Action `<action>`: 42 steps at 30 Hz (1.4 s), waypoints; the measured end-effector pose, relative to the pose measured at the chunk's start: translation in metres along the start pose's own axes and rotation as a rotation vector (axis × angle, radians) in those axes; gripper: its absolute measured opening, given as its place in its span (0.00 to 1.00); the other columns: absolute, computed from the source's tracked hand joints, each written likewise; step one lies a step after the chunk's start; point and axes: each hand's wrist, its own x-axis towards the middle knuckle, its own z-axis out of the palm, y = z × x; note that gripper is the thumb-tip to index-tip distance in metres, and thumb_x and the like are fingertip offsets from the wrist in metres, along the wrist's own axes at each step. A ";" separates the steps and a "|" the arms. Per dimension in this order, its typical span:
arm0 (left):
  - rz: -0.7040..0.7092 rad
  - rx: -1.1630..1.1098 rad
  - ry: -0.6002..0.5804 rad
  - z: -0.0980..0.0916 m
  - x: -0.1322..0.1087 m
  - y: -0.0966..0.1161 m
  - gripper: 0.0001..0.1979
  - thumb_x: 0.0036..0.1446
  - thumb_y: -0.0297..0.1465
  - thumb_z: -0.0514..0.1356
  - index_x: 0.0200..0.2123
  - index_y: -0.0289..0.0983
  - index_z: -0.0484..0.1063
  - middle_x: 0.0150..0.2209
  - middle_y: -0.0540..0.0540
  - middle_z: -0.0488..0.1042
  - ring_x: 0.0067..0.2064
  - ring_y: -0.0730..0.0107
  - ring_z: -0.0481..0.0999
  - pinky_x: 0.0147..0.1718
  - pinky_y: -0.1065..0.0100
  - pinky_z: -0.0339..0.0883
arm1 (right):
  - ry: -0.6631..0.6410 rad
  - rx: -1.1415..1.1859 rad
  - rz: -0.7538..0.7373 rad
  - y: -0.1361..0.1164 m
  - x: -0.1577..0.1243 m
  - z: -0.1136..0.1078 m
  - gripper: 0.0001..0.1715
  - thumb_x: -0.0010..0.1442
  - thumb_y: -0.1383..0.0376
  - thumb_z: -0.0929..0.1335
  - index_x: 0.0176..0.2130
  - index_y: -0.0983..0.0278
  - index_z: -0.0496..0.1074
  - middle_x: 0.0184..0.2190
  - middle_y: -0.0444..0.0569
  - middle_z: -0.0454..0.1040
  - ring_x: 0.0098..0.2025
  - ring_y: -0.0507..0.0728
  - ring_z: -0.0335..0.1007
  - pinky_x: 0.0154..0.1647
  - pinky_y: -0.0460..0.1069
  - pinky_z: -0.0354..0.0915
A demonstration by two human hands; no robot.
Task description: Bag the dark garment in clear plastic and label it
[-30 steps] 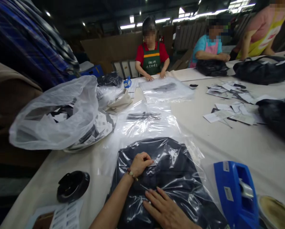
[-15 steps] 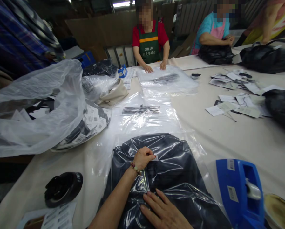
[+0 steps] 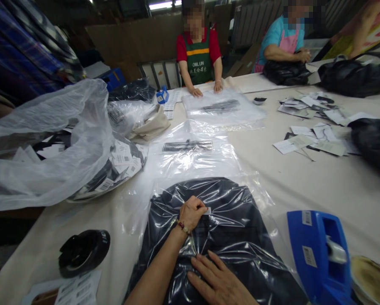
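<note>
A dark, round-topped item, its kind not clear under the film, lies flat in a clear plastic bag (image 3: 231, 224) in front of me. My left hand (image 3: 191, 212), with a beaded bracelet on its wrist, is closed in a pinch at a small white sticker (image 3: 208, 210) on the upper middle of the bag. The fingertips cover the sticker's left end. Below it, my right hand (image 3: 220, 279) rests palm down on the plastic, fingers spread and holding nothing.
To the right stand a blue tape dispenser (image 3: 317, 254) and a round tin (image 3: 370, 279). At left are a black tape holder (image 3: 83, 252), barcode sheets (image 3: 78, 290) and a plastic sack of tags (image 3: 50, 186). Flat clear bags (image 3: 190, 159) lie ahead; a co-worker (image 3: 199, 63) stands across the table.
Both hands stay almost in place, the left still pinching at the sticker. The view has shifted very slightly.
</note>
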 end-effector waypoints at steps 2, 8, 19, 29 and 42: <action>0.008 0.015 0.021 0.002 -0.001 -0.001 0.07 0.47 0.28 0.60 0.19 0.37 0.68 0.25 0.54 0.65 0.29 0.75 0.66 0.30 0.71 0.57 | -0.005 0.008 0.001 0.000 0.000 0.000 0.19 0.63 0.62 0.59 0.54 0.60 0.62 0.50 0.44 0.70 0.52 0.53 0.64 0.56 0.50 0.59; 0.067 0.082 0.064 0.007 -0.005 -0.004 0.06 0.49 0.27 0.60 0.21 0.37 0.68 0.27 0.53 0.65 0.31 0.75 0.67 0.32 0.71 0.58 | 0.003 0.051 0.017 0.000 0.000 0.000 0.19 0.63 0.63 0.60 0.53 0.61 0.63 0.51 0.45 0.70 0.53 0.53 0.63 0.59 0.50 0.55; 0.206 0.235 0.055 0.016 -0.008 -0.017 0.04 0.53 0.28 0.57 0.26 0.37 0.68 0.34 0.49 0.65 0.35 0.73 0.68 0.35 0.70 0.62 | -0.039 0.089 0.042 -0.001 -0.001 0.002 0.20 0.63 0.62 0.59 0.54 0.61 0.62 0.51 0.47 0.69 0.52 0.54 0.64 0.56 0.50 0.57; 0.262 0.381 0.078 0.011 -0.015 -0.017 0.16 0.54 0.25 0.53 0.48 0.39 0.64 0.41 0.45 0.66 0.41 0.67 0.69 0.41 0.64 0.66 | -0.103 0.117 0.040 -0.001 0.003 -0.010 0.24 0.63 0.54 0.57 0.53 0.63 0.61 0.51 0.50 0.70 0.50 0.56 0.66 0.51 0.52 0.63; 0.133 0.690 -0.434 0.021 -0.055 0.019 0.32 0.58 0.40 0.45 0.61 0.30 0.47 0.64 0.38 0.42 0.65 0.53 0.39 0.60 0.46 0.38 | -0.011 0.141 0.102 -0.008 0.004 0.017 0.24 0.65 0.63 0.57 0.59 0.59 0.52 0.50 0.45 0.70 0.55 0.52 0.59 0.58 0.51 0.55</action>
